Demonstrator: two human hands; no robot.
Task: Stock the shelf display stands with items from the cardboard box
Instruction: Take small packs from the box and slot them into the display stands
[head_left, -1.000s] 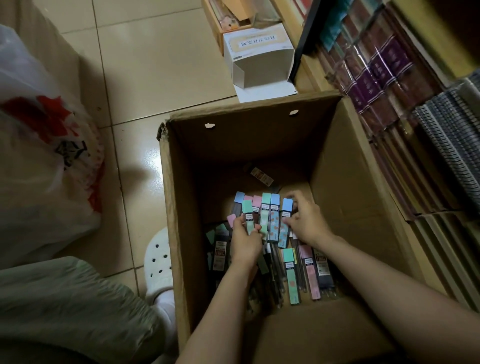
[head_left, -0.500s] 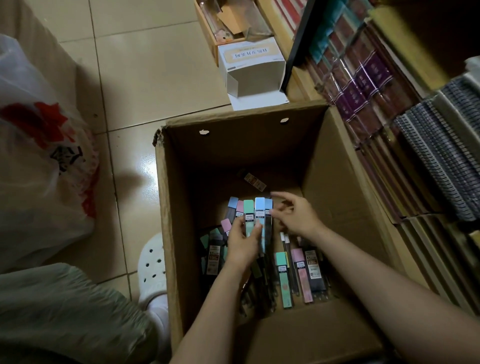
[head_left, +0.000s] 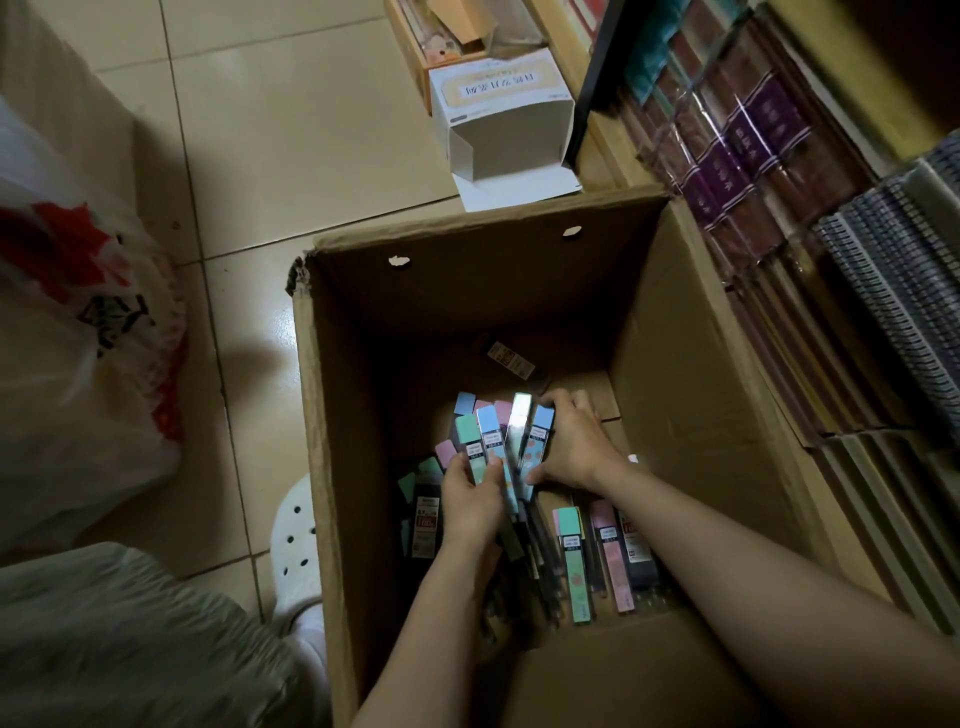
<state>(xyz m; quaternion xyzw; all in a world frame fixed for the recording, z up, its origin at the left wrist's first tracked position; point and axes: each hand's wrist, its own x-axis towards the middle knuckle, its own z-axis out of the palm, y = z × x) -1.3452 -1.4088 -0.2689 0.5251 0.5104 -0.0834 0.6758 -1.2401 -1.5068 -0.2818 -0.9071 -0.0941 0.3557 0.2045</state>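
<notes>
Deep in the cardboard box (head_left: 332, 415), your left hand (head_left: 470, 501) and right hand (head_left: 574, 449) both grip the bundle of packets (head_left: 498, 441); you're gathering stock, so next lift it clear toward the shelf (head_left: 779, 171).

Matt brown cardboard box (head_left: 691, 374), glossy plastic-wrapped pastel packs (head_left: 498, 441), shiny glazed floor tiles (head_left: 291, 135), crinkled translucent plastic bag (head_left: 78, 364)

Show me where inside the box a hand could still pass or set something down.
Bare cardboard floor lies beyond the right hand, toward the right wall. The far end is dim, with one lone dark pack. It is crowded near the front: loose packs lie there, and both hands grip the fanned bundle, left hand.
</notes>
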